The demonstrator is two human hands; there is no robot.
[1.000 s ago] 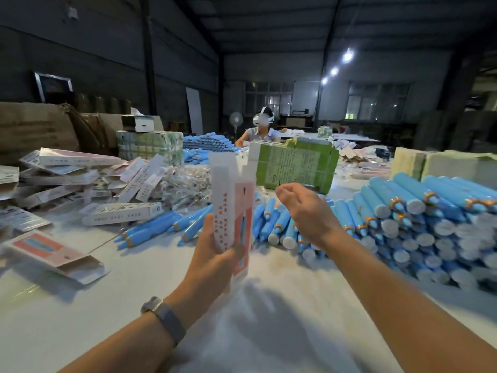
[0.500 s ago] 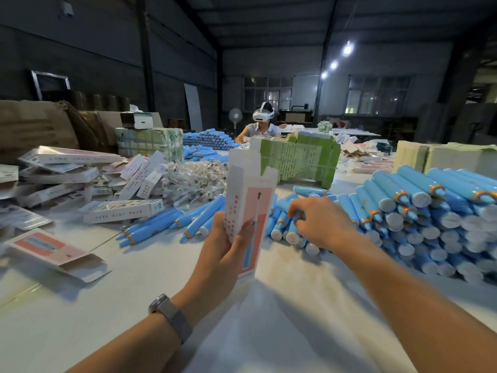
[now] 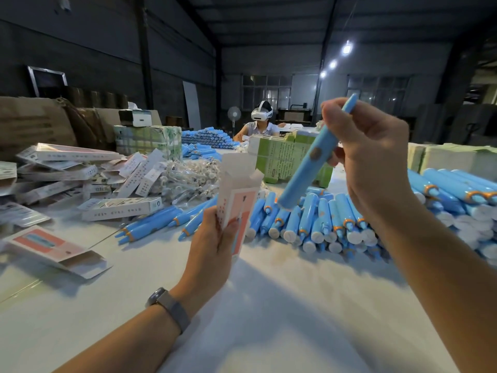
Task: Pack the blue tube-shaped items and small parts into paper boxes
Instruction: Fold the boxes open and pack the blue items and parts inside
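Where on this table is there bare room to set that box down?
Bare table lies between the two forearms, in front of the blue tubes. A smaller patch lies beside the flat box. Behind, boxes and tubes crowd the table.

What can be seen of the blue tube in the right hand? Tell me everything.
The blue tube is a long, smooth, light blue cylinder that looks like plastic, with a small round mark midway along its side. The right hand grips its upper part, fingers curled round it. It hangs tilted in the air, lower end down-left toward the open-topped paper box held by the left hand, not yet inside it.
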